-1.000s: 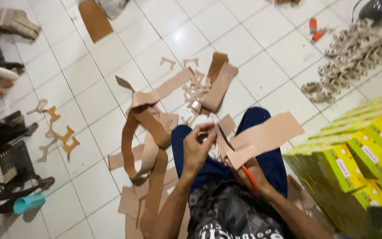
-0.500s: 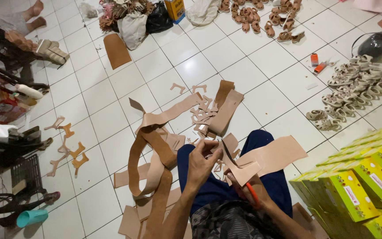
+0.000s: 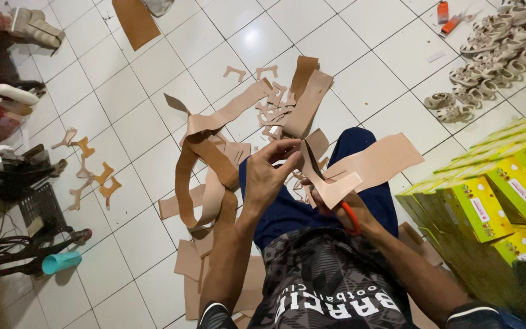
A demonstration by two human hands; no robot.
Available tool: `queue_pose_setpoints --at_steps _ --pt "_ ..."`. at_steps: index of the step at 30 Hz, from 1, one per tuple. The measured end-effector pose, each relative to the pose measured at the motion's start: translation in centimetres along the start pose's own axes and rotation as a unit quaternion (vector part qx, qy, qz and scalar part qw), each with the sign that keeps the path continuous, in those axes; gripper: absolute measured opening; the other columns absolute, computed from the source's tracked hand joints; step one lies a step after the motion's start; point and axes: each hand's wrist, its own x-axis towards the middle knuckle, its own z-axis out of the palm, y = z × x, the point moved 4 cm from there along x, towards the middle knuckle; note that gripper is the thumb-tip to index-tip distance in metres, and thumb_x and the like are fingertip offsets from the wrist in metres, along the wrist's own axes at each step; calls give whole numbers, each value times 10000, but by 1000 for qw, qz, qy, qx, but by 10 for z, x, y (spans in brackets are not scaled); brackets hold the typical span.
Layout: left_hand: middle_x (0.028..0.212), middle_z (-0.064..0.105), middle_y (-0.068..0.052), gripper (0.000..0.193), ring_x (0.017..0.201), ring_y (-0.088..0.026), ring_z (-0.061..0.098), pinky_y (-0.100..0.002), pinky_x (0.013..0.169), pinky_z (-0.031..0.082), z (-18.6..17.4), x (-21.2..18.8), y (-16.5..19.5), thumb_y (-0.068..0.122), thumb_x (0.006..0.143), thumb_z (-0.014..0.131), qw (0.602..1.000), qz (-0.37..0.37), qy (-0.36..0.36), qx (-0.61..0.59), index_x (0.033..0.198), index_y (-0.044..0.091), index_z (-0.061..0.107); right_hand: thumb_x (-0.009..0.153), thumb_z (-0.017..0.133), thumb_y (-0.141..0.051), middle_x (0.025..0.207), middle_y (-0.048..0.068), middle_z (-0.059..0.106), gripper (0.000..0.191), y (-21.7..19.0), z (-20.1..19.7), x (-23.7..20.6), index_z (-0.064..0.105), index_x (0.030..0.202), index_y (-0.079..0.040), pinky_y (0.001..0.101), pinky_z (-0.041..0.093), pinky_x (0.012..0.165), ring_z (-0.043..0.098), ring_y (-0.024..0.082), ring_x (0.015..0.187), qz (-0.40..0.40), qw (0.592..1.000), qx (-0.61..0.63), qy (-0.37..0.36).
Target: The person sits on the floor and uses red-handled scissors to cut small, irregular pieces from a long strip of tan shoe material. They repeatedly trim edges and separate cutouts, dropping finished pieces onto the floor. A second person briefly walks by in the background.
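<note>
Left hand (image 3: 269, 176) pinches a tan leather sheet (image 3: 360, 167) over the lap, at centre. Right hand (image 3: 351, 213), at four o'clock of it, is closed round red-handled scissors (image 3: 351, 218). Cut leather strips (image 3: 214, 152) lie at nine o'clock.

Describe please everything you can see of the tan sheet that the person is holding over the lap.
The tan sheet is a thin, flat, flexible piece that looks like leather or faux leather, pale beige with a smooth matte face. Its wide part stretches to the right over the blue trouser leg; nearer the hands it narrows into irregular cut strips. The left hand pinches one narrow edge with its fingers, and the right hand, holding red-handled scissors, is under the sheet, mostly hidden.
</note>
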Motion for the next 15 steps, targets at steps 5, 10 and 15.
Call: queue_pose_setpoints --at_steps 5,10,15 --pt "1037 794 -84 279 982 -160 780 -269 830 626 3 -6 -8 136 917 750 999 -11 -26 -35 1171 22 737 983 634 -330 711 -33 486 480 8 0 4 621 1317 13 217 343 521 427 64 588 40 999 5 20" --pt "1049 782 -93 265 970 -158 762 -272 851 610 1 -7 -23 121 937 749 996 -7 -36 -82 1173 1 723 997 629 -306 697 -28 478 439 13 0 2 625 1263 43 226 333 477 419 63 545 7 997 76 -8" --pt "1043 790 -104 240 977 -151 771 -279 864 613 -5 -5 -33 115 945 753 996 -18 -41 -81 1145 -15 721 1003 584 -358 684 -13 500 487 17 1 6 623 1223 74 240 347 429 452 80 505 21 992 117 -40"
